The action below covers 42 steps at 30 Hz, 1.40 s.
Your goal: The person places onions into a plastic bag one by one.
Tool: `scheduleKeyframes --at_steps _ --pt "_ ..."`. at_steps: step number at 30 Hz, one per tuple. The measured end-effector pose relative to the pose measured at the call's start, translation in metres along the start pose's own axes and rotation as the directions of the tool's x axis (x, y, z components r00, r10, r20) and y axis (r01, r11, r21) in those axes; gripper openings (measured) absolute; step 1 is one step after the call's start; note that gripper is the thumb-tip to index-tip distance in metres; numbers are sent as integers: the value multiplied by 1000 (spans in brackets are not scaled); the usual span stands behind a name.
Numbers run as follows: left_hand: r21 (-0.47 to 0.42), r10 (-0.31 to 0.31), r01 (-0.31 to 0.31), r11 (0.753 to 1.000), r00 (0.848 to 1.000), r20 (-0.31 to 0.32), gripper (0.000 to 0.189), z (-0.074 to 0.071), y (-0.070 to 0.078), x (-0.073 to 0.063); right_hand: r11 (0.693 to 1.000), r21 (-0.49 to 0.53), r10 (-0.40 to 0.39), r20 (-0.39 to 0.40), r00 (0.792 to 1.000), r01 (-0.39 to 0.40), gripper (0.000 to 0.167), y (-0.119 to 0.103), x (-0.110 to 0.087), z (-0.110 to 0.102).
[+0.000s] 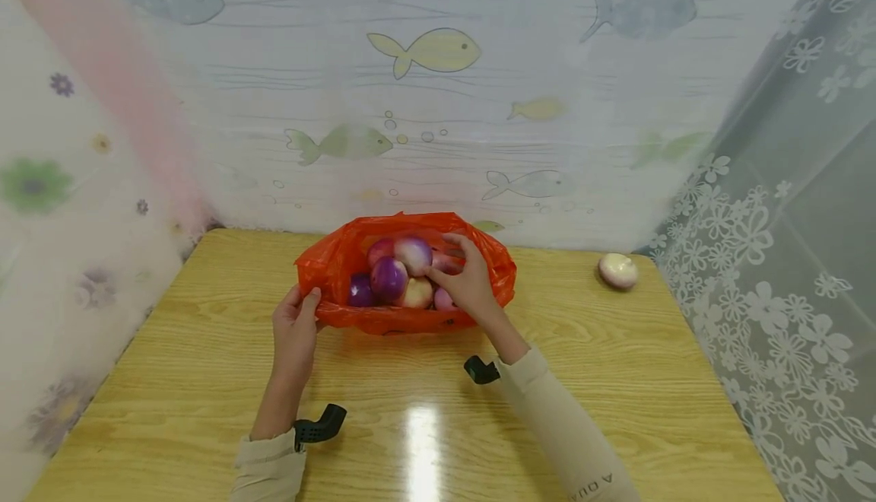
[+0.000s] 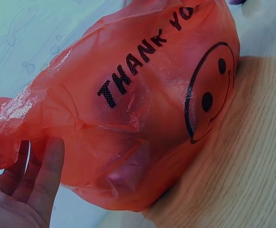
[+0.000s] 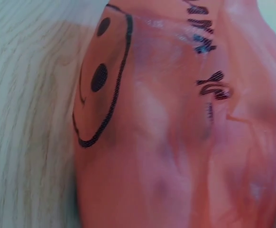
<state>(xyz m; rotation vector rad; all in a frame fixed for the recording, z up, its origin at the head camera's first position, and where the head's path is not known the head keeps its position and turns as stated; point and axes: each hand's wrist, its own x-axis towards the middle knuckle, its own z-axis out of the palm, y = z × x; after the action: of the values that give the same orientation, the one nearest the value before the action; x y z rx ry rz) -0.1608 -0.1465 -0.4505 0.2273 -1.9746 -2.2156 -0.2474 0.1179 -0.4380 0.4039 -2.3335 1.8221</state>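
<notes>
A red plastic bag stands with its mouth spread wide, several purple and whitish onions piled inside. At its left side, my left hand pinches the rim between thumb and fingers; the left wrist view shows this hand at the crumpled edge. My right hand reaches over the right part of the mouth, thumb and fingers apart beside the top whitish-purple onion. A pinkish onion shows between them; whether it is touched is unclear. The bag wall hides this hand in the right wrist view.
A single whitish-purple onion lies by the far right corner of the wooden table. Behind the table hangs a fish-patterned curtain. Black wrist mounts jut from both sleeves.
</notes>
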Motion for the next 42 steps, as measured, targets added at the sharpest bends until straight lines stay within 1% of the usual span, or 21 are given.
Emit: scheduleKeyframes --at_steps 6,9,18,21,25,28,31,35,39,42 --pt "-3 -5 5 1000 1000 -5 43 0 2 1 998 62 11 19 1000 -12 51 -9 -5 -5" --pt "-1 -6 6 1000 1000 -9 44 1 2 1 996 86 4 16 1000 -5 49 -11 -5 -9" --pt "5 -3 3 1000 1000 -7 43 2 4 0 983 171 -72 -5 997 72 49 -18 -11 -26" --pt "8 -2 2 1000 1000 -7 43 2 5 -1 979 178 -103 -4 995 102 47 -21 -12 -34" --pt "4 -5 5 1000 1000 -7 44 3 6 -1 975 160 -153 -11 988 153 46 -23 -15 -46" --pt "-1 -4 4 1000 1000 -7 44 3 6 -2 969 172 -174 -21 985 175 46 -23 -18 -57" --pt "2 -4 4 1000 1000 -5 44 3 6 -2 966 192 -170 -33 985 173 45 -22 -22 -68" --pt "9 -2 2 1000 1000 -6 45 2 4 -1 968 202 -139 -63 988 149 45 -18 -29 -83" --pt "7 5 -5 1000 1000 -6 44 1 4 -1 973 195 -99 -116 988 121 44 -8 -36 -97" --pt "10 5 -5 1000 1000 -4 44 1 4 -2 978 181 -75 -161 984 105 42 2 -42 -107"
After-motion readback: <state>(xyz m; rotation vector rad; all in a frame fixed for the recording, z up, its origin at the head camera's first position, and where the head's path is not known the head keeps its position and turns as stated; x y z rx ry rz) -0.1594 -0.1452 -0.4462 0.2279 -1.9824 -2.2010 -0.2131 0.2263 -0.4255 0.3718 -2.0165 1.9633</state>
